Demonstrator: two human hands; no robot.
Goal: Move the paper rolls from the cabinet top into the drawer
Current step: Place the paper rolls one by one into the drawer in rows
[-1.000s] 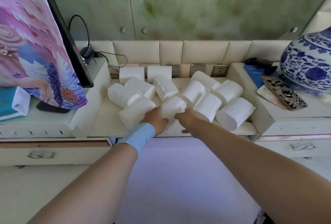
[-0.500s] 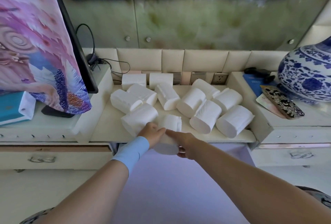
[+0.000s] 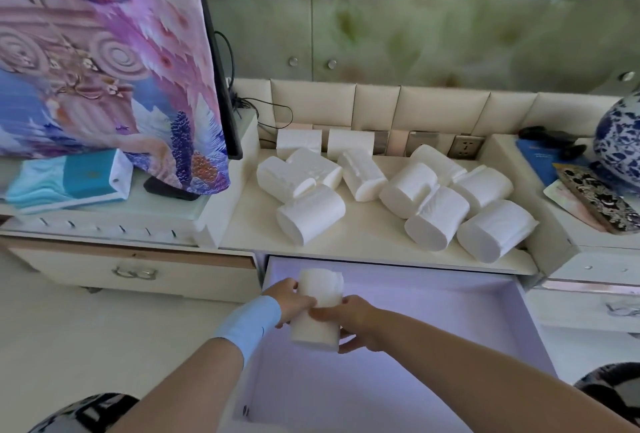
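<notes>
Both hands clamp one white paper roll (image 3: 317,311) between them, the left hand (image 3: 289,301), with a light blue wristband (image 3: 247,325) on its wrist, closed on the roll's left side and the right hand (image 3: 353,321) wrapped around its right side and lower end. The roll stands nearly upright over the far left part of the open drawer (image 3: 467,328), inside its pale lilac walls. On the cabinet top (image 3: 363,235) beyond the drawer, the remaining paper rolls (image 3: 436,214) lie in a loose cluster, with a blue-and-white porcelain vase (image 3: 620,145) at the far right.
</notes>
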